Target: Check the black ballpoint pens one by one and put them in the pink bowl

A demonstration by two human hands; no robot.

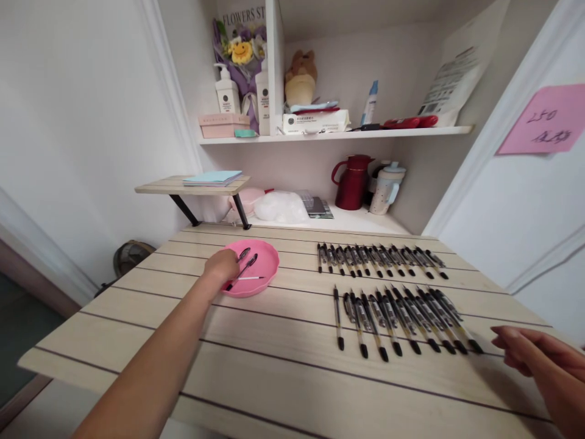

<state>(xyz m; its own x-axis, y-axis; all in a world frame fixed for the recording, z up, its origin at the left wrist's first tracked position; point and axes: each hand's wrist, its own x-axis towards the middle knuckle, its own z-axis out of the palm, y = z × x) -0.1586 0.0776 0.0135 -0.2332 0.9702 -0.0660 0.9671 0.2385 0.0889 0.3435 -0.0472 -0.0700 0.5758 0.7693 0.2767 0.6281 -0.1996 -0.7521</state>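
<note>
My left hand (pixel 222 267) is at the left side of a pink plate (pixel 272 266), its fingers closed round a black pen (pixel 244 255) whose end sticks out past them. Another black pen (pixel 244 270) and a thin white refill-like stick (pixel 250 278) lie in the plate. To the right, my right hand (pixel 532 350) hovers low over the table with its fingers drawn together; nothing shows in them. It is nearest to the right end of the front row of pens (pixel 404 317). Behind that lies a back row of pens (pixel 379 259), clear-barrelled with black ends.
The striped wooden table (pixel 274 353) meets a white shelf unit. A small raised stand (pixel 159 185) with light blue paper (pixel 214 177) is at the back left. A red jug (pixel 353 183) and a pale bottle (pixel 386 189) stand behind, near a white plastic bag (pixel 281 207).
</note>
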